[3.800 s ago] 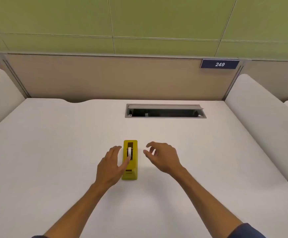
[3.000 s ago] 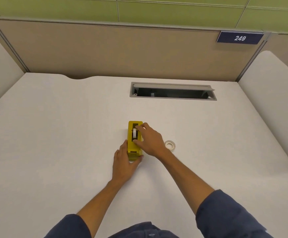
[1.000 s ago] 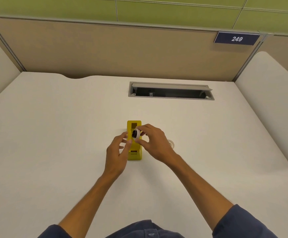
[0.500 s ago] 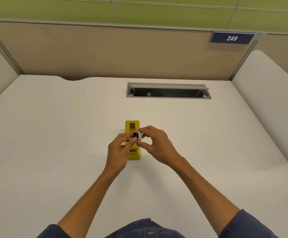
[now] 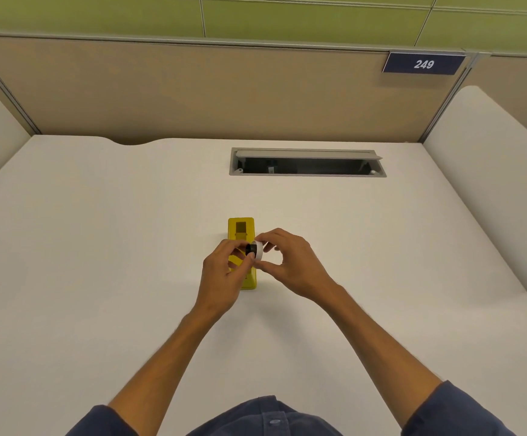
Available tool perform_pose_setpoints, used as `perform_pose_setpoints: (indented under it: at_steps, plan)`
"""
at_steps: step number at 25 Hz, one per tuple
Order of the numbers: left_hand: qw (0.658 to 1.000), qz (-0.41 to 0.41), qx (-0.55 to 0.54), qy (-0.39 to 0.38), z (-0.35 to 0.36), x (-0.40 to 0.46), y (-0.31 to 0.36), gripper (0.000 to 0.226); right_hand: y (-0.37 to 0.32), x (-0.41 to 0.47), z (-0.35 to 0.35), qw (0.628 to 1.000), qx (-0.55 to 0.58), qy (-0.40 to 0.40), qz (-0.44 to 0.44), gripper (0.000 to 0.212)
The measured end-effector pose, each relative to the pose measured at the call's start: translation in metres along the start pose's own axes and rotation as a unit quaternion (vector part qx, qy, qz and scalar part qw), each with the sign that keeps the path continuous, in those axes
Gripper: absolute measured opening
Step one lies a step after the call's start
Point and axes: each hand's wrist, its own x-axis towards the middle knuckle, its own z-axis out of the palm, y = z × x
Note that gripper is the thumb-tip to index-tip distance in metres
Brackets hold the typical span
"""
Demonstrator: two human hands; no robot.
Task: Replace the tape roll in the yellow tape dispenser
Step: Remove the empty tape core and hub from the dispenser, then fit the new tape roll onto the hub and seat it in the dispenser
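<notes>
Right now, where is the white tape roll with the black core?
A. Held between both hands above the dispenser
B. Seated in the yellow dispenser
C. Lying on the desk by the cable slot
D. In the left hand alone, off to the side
A: the white tape roll is pinched by the left hand and right hand, above the yellow tape dispenser.

Two hands: left hand (image 5: 224, 278), right hand (image 5: 296, 265). One yellow tape dispenser (image 5: 241, 229), one tape roll (image 5: 258, 250), one black core (image 5: 250, 249), one numbered sign (image 5: 423, 63).
</notes>
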Motion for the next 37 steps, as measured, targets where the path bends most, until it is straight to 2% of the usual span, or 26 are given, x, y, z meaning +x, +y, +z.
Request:
perform_pose_setpoints:
  at_steps: [5, 8, 17, 21, 26, 28, 31, 34, 37]
  plan:
    - [0.997, -0.065, -0.047, 0.019, -0.005, 0.003, -0.002, 0.021, 0.017, 0.002, -0.005, 0.996, -0.037, 0.025, 0.071, 0.039]
    - [0.994, -0.087, -0.056, 0.03, -0.006, 0.004, -0.001, 0.025, 0.033, 0.004, -0.003, 0.993, -0.055, 0.012, 0.108, 0.04]
    - [0.994, -0.088, -0.061, 0.026, -0.006, 0.003, -0.004, 0.027, 0.069, 0.016, 0.019, 0.971, -0.207, -0.063, 0.103, 0.038]
    - [0.994, -0.089, -0.059, 0.028, -0.006, 0.002, -0.004, 0.026, 0.077, 0.017, 0.025, 0.964, -0.225, -0.082, 0.113, 0.042]
    - [0.994, -0.091, -0.063, 0.026, -0.006, 0.001, -0.001, 0.026, 0.076, 0.016, 0.022, 0.962, -0.231, -0.086, 0.115, 0.058]
    - [0.993, -0.096, -0.062, 0.022, -0.006, 0.0, 0.001, 0.028, 0.066, 0.014, 0.018, 0.976, -0.182, -0.052, 0.108, 0.049]
    - [0.992, -0.093, -0.081, 0.009, -0.007, -0.002, 0.004, 0.029, 0.042, 0.006, 0.015, 0.99, 0.03, 0.018, 0.135, 0.029]
    - [0.991, -0.08, -0.105, -0.01, -0.008, -0.006, 0.007, 0.029, 0.014, -0.001, 0.013, 0.964, 0.218, 0.032, 0.15, 0.035]
    - [0.991, -0.056, -0.119, -0.03, -0.009, -0.009, 0.01, 0.031, -0.004, -0.006, 0.008, 0.946, 0.294, 0.036, 0.133, 0.028]
